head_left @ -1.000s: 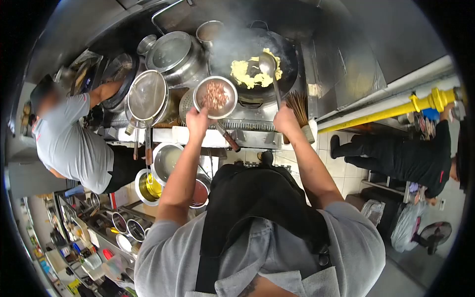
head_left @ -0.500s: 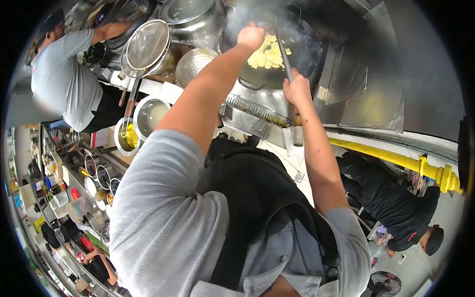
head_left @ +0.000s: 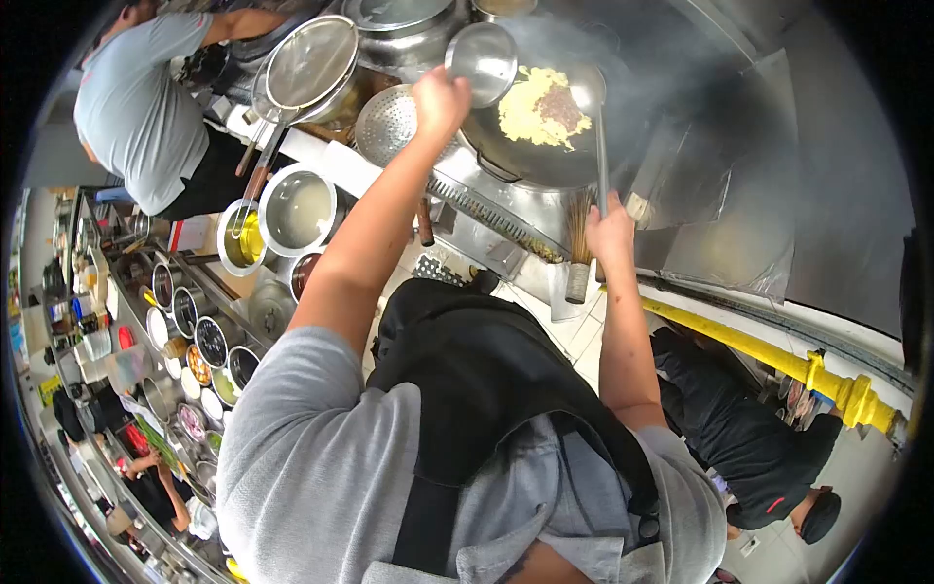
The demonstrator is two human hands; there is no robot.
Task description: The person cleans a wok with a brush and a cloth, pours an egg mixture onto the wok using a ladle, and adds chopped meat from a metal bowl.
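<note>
A small metal bowl (head_left: 484,63) is gripped at its rim by my left hand (head_left: 443,99), at the left edge of the wok (head_left: 530,170); the fingers are closed. Scrambled egg (head_left: 525,95), yellow and in loose curds, lies in the wok with a brownish, finely minced heap (head_left: 558,107) on its right part. My right hand (head_left: 611,234) is wrapped round the long handle of a ladle (head_left: 601,146). The ladle's bowl rests at the wok's right side, next to the food. Smoke or steam blurs the far side.
A perforated skimmer (head_left: 381,127), a mesh strainer (head_left: 313,63) and a pot of cloudy liquid (head_left: 295,211) stand to the left. A bamboo brush (head_left: 578,263) hangs near my right hand. A yellow pipe (head_left: 730,336) runs along the right. One co-worker (head_left: 146,107) is at the left, another (head_left: 749,428) at the right.
My left hand has moved left from above the wok, and the metal bowl now shows clearly. The brownish heap has appeared on the egg. My right hand has moved right and down with the ladle.
</note>
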